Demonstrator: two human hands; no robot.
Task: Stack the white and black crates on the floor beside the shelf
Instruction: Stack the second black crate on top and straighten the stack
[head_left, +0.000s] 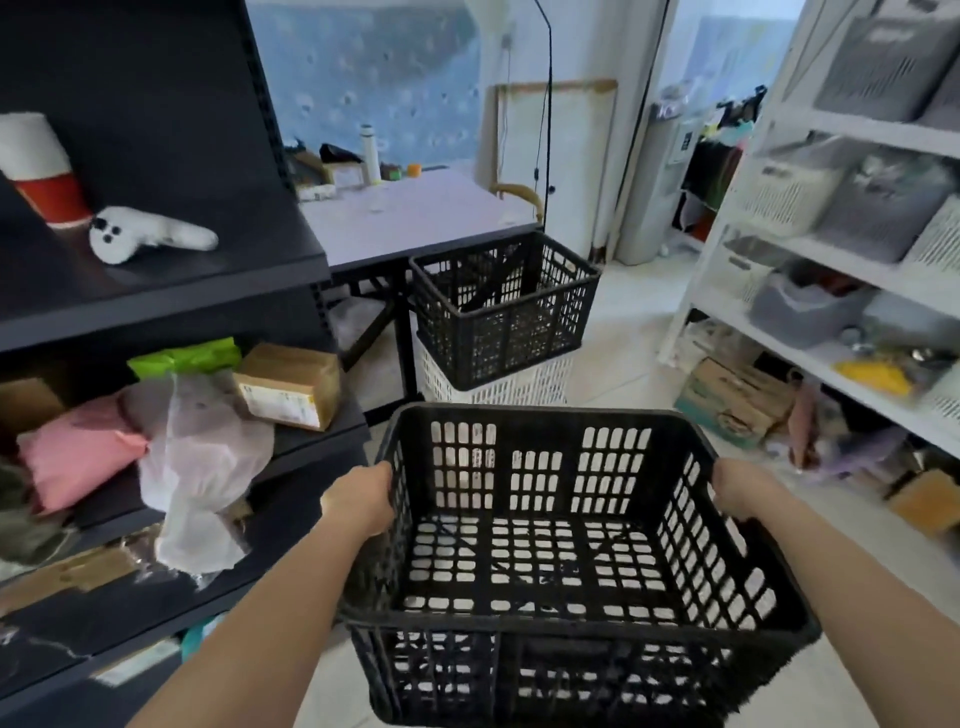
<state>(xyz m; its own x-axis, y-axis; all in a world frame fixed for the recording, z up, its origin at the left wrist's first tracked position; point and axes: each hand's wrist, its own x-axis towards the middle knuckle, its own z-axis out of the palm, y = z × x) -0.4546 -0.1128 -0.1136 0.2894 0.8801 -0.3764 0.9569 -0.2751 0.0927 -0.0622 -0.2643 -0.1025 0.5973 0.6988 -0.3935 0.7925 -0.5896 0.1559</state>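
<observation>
Pale tiled floor (628, 332) is seen running as an aisle between the dark shelf (156, 291) on the left and the white shelf (831, 260) on the right, with a bench (415, 218) at the far end. Beside the dark shelf, close against the bench, a white crate (498, 387) is set on the floor and a stacked black crate (506, 312) is seated on it, slightly skewed.

An empty carried black crate (540, 413) is held in the foreground. Its left rim is gripped by the left hand (363, 499) and its right rim by the right hand (743, 491).

Carrying is judged to be the step in hand. Next, the crate must be brought forward, raised above the stack's top rim and lowered squarely. Open aisle is left ahead, though cardboard boxes (737, 400) crowd the right side and the bench corner stands close behind the stack.
</observation>
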